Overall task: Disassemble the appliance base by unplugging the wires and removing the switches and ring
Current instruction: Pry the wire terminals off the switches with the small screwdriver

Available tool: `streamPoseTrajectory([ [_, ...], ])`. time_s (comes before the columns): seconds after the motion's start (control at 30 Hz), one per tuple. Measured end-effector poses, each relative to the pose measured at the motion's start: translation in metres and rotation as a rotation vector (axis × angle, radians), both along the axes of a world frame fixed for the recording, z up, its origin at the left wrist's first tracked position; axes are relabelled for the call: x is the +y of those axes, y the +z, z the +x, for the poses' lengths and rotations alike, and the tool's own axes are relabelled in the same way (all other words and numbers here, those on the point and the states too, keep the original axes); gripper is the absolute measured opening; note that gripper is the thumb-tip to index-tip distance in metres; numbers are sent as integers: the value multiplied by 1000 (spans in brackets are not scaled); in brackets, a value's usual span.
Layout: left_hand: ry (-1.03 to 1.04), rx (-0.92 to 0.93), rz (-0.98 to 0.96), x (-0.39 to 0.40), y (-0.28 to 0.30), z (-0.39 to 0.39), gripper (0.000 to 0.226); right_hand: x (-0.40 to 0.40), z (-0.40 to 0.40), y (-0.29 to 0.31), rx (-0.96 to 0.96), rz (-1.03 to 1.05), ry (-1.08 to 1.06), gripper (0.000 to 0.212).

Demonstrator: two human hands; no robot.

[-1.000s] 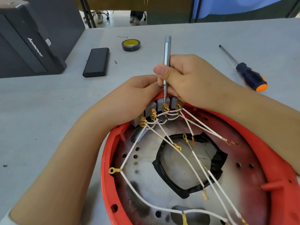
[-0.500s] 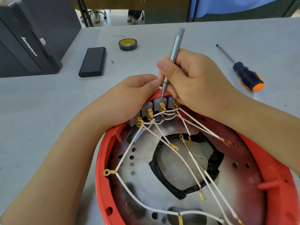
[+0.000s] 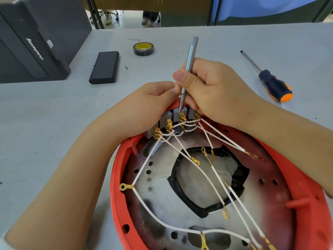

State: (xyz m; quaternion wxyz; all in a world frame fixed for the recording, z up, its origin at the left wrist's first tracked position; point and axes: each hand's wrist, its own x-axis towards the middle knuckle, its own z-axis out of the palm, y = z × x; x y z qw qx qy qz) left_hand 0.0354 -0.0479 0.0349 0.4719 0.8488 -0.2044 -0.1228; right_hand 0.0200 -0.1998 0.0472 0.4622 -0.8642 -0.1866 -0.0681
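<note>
The red appliance base [image 3: 117,177] lies open in front of me, with a black ring [image 3: 239,177] round its centre hole. A row of grey switches [image 3: 175,114] sits at its far rim. White wires [image 3: 198,170] with gold terminals run from them across the metal plate. My left hand [image 3: 149,103] grips the far rim beside the switches, its fingers hidden behind it. My right hand [image 3: 216,87] holds a thin silver screwdriver [image 3: 191,56], whose tip touches the gold connector [image 3: 182,117] on the middle switch.
On the grey table, an orange-and-black screwdriver [image 3: 273,85] lies at the right. At the back are a black tape roll [image 3: 143,48], a black case [image 3: 104,67] and a small screw [image 3: 126,67]. A black computer case [image 3: 34,51] stands far left.
The silver screwdriver has tipped from upright to leaning right, its tip staying at the middle switch's connector. Both hands remain at the far rim.
</note>
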Motion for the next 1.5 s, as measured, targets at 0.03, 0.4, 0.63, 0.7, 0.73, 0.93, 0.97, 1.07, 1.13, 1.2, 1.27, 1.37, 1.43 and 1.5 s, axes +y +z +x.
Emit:
streamPoseTrajectory([
  [0.03, 2, -3, 0, 0, 0, 0, 33, 0, 0, 0, -3, -2, 1, 26],
  [0.4, 10, 14, 9, -1, 1, -2, 31, 3, 2, 1, -6, -28, 5, 31],
  [0.63, 8, 20, -6, 0, 0, -1, 30, 2, 5, 1, 33, -4, 16, 32],
  [0.7, 4, 30, -14, 0, 0, -1, 30, 1, 4, 0, 43, 31, 21, 31],
  [0.73, 4, 32, -12, 0, 0, -1, 30, 0, 4, 0, 54, 64, 25, 30],
  [0.93, 6, 26, -10, 0, 0, -1, 29, -2, 3, -1, 56, 89, 29, 30],
  [0.97, 2, 27, -9, 0, 0, -1, 30, -2, 3, -1, 40, 63, 23, 30],
  [1.07, -1, 31, -14, 0, -1, 0, 30, -2, 3, -2, 22, 39, 17, 29],
  [1.13, -2, 35, -21, 0, -1, 0, 30, -2, 3, -2, 27, 42, 17, 29],
  [1.2, -5, 31, -22, 0, -1, 1, 30, -3, 3, -1, 43, 66, 22, 29],
  [1.27, -9, 25, -25, 1, -2, 2, 29, -3, 4, 0, 46, 89, 29, 28],
  [1.37, -3, 12, -25, 1, -3, 1, 29, -2, 4, -1, 8, 32, 13, 29],
  [1.43, -4, 17, -41, 1, -3, 1, 29, -2, 5, -2, 8, 16, 8, 29],
  [1.5, -4, 25, -55, 1, -2, 0, 29, -2, 5, -2, 16, 12, 3, 30],
])
